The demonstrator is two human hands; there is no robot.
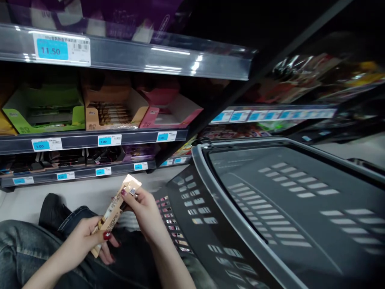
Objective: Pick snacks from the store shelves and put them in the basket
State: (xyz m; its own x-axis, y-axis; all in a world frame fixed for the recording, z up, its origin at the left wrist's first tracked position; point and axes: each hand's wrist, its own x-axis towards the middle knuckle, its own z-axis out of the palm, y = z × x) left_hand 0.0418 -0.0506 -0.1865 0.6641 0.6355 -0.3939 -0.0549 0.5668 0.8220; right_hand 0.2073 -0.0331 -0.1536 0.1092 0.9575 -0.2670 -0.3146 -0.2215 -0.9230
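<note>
Between my hands is a long, narrow tan sachet [112, 209] with printed lettering, tilted with its upper end toward the shelves. My left hand [87, 237] grips its lower end, the thumb with a dark red nail lying across the front. My right hand [141, 204] pinches the upper end between thumb and fingers. Beyond them on the shelf, an orange-tan display box [93, 118] holds a row of similar tan sachets [112, 114]. To its left is a green box [45, 127] with a few packets, to its right a pink box [188, 114].
A dark grey shopping basket [216, 188] with slotted walls stands close on my right. Shelf edges with price tags [110, 140] run across in front. Lower down are darker boxes [104, 155] of packets. My bent legs [27, 249] are below my hands.
</note>
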